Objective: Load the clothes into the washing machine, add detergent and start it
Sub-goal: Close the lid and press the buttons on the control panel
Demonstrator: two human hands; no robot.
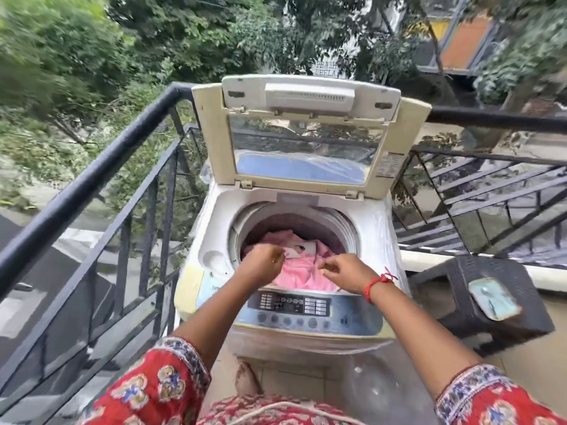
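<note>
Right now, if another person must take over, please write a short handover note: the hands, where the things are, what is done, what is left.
Left hand: over the drum, fingers curled; grip on the cloth unclear.
Right hand: over the drum's front edge, nothing clearly held.
Pink clothes: inside the washing machine, lid open upright.
Done: clothes loaded.
Left: add detergent (none in view), close lid, start at the control panel.
</note>
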